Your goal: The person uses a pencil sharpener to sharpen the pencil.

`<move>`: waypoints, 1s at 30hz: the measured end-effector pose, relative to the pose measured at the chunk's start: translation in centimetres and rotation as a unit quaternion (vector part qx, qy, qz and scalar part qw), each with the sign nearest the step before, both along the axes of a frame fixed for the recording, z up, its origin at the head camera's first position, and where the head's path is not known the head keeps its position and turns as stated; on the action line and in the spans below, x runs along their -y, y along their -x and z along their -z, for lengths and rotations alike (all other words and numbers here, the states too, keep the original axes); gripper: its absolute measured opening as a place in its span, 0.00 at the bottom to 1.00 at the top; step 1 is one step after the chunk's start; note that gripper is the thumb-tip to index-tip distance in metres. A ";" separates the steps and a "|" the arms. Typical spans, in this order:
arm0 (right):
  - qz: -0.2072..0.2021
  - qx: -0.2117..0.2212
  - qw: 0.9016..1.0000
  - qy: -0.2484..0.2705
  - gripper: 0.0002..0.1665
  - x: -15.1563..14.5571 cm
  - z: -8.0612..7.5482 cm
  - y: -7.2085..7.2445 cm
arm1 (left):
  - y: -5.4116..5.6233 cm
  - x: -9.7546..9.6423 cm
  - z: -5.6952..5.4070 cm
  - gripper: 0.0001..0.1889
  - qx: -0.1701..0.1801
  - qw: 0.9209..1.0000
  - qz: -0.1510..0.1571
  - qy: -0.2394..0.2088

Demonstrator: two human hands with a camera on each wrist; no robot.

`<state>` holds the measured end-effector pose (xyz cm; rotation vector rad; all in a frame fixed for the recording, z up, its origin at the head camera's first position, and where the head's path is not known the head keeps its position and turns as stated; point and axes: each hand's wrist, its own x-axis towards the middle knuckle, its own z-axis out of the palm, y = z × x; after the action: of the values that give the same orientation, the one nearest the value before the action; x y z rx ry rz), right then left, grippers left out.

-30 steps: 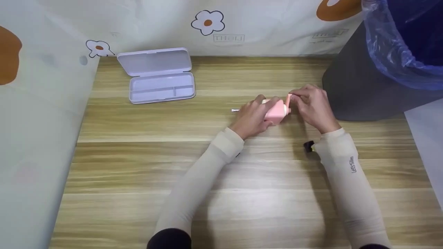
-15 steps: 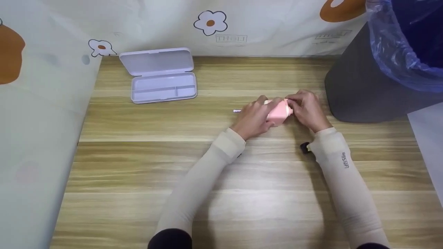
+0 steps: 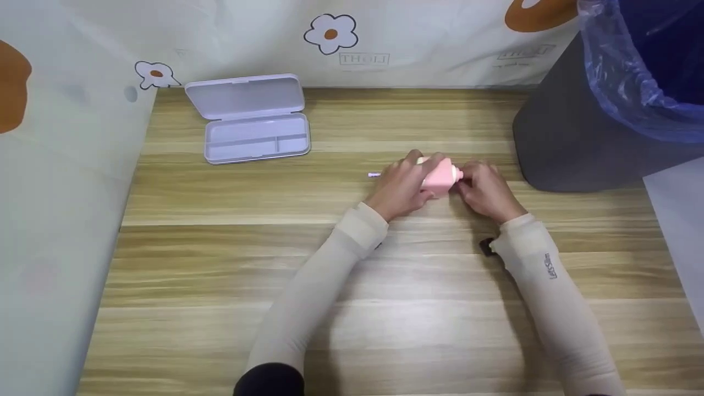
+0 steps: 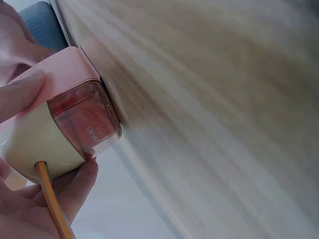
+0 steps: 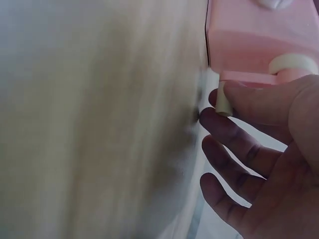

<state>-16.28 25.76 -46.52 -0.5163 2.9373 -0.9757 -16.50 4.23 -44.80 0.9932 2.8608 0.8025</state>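
Fingers and thumb of the left hand [image 3: 400, 185] are wrapped around a pink pencil sharpener [image 3: 439, 178], while the thumb and a finger of the right hand [image 3: 487, 190] pinch the cream knob [image 5: 224, 102] of its pink crank [image 5: 248, 77], the other fingers spread loosely apart. Small pale lettering runs across the reddish see-through window [image 4: 82, 117] in the sharpener's side; it is set at an angle and too blurred for me to read with confidence. The right sleeve [image 3: 566, 324] carries dark print that reads "LetsSlim". On the white wall covering [image 3: 247, 38], among flowers with brown centres, a boxed word looks like "LIGHT" written backwards.

The sharpener's body is boxy with rounded corners, glossy pink, and a cream collar sits around the crank's base. Its opposite end is cream too, with a yellow-orange pencil [image 4: 54, 209] entering a round hole. It is held over the wood-grain table [image 3: 220, 269], between an open lilac case [image 3: 258, 160] with a divided tray and a dark grey bin [image 3: 555, 132] lined with blue plastic.
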 end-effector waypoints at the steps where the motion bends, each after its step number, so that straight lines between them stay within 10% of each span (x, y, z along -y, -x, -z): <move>1: -0.002 0.006 1.000 0.003 0.05 0.0 -0.1 -0.3 | 0.0 0.0 0.0 0.36 0.001 1.000 0.000 -0.002; 30: -0.022 -0.028 0.999 0.021 0.08 -0.3 -4.4 -5.0 | 0.0 0.1 0.1 0.36 0.006 1.000 0.000 -0.002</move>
<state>-11.23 26.01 -42.09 -0.6174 2.9452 -1.0382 -16.45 4.11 -44.87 0.9843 2.8506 0.8127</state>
